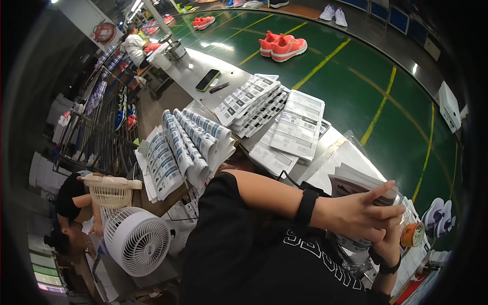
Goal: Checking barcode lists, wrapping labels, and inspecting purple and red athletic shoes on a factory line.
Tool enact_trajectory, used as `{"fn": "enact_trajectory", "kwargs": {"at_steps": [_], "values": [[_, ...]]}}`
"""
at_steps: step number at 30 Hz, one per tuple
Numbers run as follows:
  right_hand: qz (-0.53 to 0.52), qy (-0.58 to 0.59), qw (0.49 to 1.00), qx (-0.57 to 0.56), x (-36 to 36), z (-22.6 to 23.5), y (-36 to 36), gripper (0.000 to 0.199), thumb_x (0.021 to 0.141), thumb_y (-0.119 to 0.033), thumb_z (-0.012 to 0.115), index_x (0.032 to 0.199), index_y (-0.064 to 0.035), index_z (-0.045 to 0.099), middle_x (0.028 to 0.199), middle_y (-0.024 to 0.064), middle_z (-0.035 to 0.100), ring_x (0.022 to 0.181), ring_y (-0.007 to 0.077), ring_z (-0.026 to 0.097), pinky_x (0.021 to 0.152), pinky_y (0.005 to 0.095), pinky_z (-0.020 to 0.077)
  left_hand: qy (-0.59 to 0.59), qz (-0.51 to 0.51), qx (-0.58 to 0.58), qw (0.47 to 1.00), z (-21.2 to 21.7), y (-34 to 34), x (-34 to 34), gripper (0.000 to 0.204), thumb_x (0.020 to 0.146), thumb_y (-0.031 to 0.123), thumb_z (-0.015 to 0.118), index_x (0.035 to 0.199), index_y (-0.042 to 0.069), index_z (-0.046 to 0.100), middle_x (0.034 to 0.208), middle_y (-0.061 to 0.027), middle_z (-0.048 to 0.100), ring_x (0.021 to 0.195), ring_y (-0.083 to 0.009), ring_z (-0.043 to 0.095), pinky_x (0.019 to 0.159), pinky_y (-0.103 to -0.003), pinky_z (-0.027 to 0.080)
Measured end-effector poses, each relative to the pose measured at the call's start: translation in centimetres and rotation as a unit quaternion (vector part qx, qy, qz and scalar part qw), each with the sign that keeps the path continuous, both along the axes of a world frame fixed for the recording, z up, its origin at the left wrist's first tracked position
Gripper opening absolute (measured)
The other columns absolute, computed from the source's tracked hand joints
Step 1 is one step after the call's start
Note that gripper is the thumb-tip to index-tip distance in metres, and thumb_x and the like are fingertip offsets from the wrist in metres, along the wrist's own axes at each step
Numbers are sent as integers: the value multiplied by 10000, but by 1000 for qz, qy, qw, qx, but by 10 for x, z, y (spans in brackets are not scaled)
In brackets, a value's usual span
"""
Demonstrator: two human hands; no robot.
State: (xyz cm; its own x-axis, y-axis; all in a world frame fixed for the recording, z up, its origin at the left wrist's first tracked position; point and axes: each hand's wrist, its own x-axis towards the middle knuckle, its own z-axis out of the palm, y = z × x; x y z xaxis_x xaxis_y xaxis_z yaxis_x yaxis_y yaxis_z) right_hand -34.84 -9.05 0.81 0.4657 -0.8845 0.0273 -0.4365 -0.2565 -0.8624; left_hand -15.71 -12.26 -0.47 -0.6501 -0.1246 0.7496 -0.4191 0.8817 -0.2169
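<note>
My left arm reaches across to the right, a black band on its wrist. My left hand (356, 211) has its index finger stretched out and its other fingers apart and slightly bent, overlapping my right hand (390, 245). My right hand comes up from below, and its fingers are mostly hidden behind the left. Just behind both hands stands a bundle of printed sheets (341, 184), partly covered by the left hand. Crinkled clear plastic (351, 260) lies below them. A roll of tape (413, 234) sits beside my right hand.
Folded printed sheets (170, 160) and tall paper stacks (251, 105) stand on the metal bench, with a phone (208, 80) beyond. Coral shoes (283, 47) rest on the green belt (335, 68). White fans (137, 241) and a bent-over person (71, 206) are at left.
</note>
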Motion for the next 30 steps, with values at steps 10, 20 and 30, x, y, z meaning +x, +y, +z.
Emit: {"fn": "enact_trajectory", "kwargs": {"at_steps": [10, 20, 30], "values": [[99, 163, 981, -15, 1, 35, -18, 146, 712, -47, 715, 839, -44, 644, 643, 152, 601, 578, 332, 607, 526, 350, 448, 28, 221, -141, 965, 64, 11, 104, 418, 878, 529, 515, 700, 152, 528, 925, -8, 562, 1142, -162, 481, 1062, -674, 252], [-145, -417, 896, 54, 14, -1, -35, 476, 794, -42, 658, 1230, 4, 474, 1106, 108, 610, 993, 180, 586, 923, 309, 439, 300, 17, 505, 809, 28, 56, 101, 407, 814, 262, 730, 1133, 49, 590, 1056, -104, 568, 1144, -284, 472, 1008, -421, 380], [142, -248, 927, 243, 80, -16, -14, 504, 814, -51, 717, 1240, 18, 459, 1140, 114, 624, 1018, 164, 606, 906, 313, 467, 510, -92, 615, 595, -2, 73, 140, 246, 887, 43, 641, 1121, -29, 614, 1032, -86, 679, 928, -131, 631, 815, -286, 523]]}}
